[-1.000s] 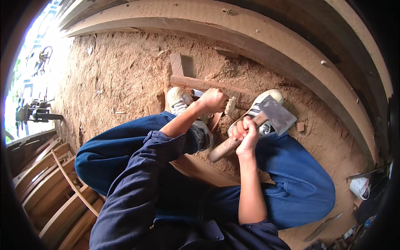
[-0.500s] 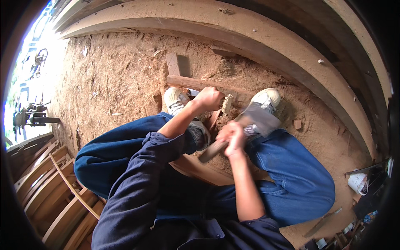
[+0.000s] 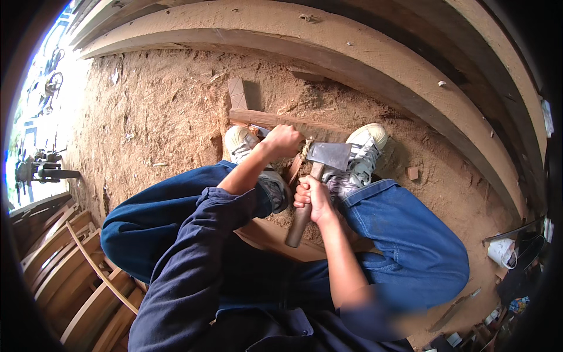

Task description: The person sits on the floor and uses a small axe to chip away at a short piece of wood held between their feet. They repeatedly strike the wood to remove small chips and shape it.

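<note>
My left hand (image 3: 284, 141) is closed around a tool whose shaft is mostly hidden by the fingers. Its pale, frayed end (image 3: 307, 148) sticks out to the right of the fist. In my right hand (image 3: 314, 199) is a hatchet (image 3: 329, 156), gripped by its brown wooden handle. The hatchet's grey head lies level, its broad edge toward the right shoe and its narrow back against or very close to the frayed end. Beyond my left fist, a reddish wooden beam (image 3: 258, 117) lies across the ground. What the held tool's other end touches is hidden.
My shoes, left (image 3: 241, 144) and right (image 3: 366, 144), flank the work. A marked wood block (image 3: 237, 92) stands beyond the beam. Long curved timbers (image 3: 281, 29) arc across the far side. Small wood block (image 3: 413, 173), white bucket (image 3: 502, 252) and stacked boards (image 3: 76, 281) lie around.
The hatchet, blurred and farther right before, has swung left to the frayed end of the tool in my left hand. My left hand keeps its grip.
</note>
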A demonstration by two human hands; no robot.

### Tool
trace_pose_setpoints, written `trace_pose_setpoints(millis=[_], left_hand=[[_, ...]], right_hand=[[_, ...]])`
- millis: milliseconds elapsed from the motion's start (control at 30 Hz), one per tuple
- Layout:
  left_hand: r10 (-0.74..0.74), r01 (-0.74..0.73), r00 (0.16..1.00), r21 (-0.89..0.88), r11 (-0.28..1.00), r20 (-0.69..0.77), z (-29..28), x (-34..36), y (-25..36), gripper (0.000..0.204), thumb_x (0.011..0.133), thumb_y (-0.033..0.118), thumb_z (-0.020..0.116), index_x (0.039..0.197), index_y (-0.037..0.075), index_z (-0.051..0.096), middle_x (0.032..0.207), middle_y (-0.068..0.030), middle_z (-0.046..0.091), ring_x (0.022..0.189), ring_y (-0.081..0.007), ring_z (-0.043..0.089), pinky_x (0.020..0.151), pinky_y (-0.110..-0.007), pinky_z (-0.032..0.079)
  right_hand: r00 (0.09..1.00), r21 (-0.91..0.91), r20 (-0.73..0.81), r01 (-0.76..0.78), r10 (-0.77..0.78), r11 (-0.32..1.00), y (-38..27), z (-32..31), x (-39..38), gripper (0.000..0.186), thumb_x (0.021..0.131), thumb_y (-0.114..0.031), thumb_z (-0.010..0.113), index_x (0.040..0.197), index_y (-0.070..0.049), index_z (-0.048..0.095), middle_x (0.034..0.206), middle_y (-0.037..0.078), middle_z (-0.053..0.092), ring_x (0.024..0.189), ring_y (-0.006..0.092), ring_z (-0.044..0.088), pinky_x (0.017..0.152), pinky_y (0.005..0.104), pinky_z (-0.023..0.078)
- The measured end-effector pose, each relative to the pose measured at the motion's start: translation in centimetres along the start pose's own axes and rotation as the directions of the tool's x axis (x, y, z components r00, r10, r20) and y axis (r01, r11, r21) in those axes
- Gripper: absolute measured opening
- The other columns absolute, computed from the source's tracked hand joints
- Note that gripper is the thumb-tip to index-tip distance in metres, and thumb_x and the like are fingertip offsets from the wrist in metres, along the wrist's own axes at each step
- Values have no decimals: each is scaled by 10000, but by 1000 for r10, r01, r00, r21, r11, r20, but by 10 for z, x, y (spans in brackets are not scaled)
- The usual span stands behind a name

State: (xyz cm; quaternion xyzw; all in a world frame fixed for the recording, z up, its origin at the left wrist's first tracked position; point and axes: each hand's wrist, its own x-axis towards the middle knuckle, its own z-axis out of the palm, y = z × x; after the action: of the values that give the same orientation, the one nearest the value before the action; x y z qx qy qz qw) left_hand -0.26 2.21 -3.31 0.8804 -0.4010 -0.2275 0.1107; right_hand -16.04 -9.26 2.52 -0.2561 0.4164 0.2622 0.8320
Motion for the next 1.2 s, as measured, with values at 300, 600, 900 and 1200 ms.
trace_pose_setpoints(millis=[300, 600, 900, 1200], left_hand=[[74, -77, 983, -9, 997, -168, 14, -4, -11, 84, 628, 110, 574, 644, 34, 607, 628, -190, 627, 629, -349, 649, 605, -432, 534], [-62, 52, 974, -50, 997, -219, -29, -18, -20, 109, 603, 29, 576, 696, -2, 625, 623, -204, 606, 603, -371, 617, 597, -436, 515], [102, -174, 955, -247, 953, -279, -15, -14, -1, 98, 578, 44, 596, 652, -19, 603, 633, -246, 593, 653, -403, 622, 617, -450, 516], [177, -246, 950, -266, 932, -258, -14, 0, 18, 151, 541, 94, 647, 631, -15, 593, 621, -238, 591, 645, -399, 615, 623, -438, 514]], right_hand=[[968, 239, 103, 200, -230, 950, -24, -4, -4, 274, 822, -219, 517, 620, -184, 335, 471, -68, 256, 382, 71, 241, 423, 259, 293], [983, 103, 184, -22, 3, 994, -5, 7, -4, 254, 834, -190, 501, 623, -180, 359, 471, -73, 285, 372, 54, 269, 407, 257, 289], [965, 264, 201, 112, -168, 958, -34, -13, -4, 277, 848, -200, 492, 619, -179, 338, 457, -77, 241, 370, 57, 238, 408, 240, 282], [966, 253, 215, 90, -146, 963, -33, -15, -5, 282, 858, -203, 491, 615, -186, 349, 450, -89, 249, 359, 45, 241, 400, 225, 279]])
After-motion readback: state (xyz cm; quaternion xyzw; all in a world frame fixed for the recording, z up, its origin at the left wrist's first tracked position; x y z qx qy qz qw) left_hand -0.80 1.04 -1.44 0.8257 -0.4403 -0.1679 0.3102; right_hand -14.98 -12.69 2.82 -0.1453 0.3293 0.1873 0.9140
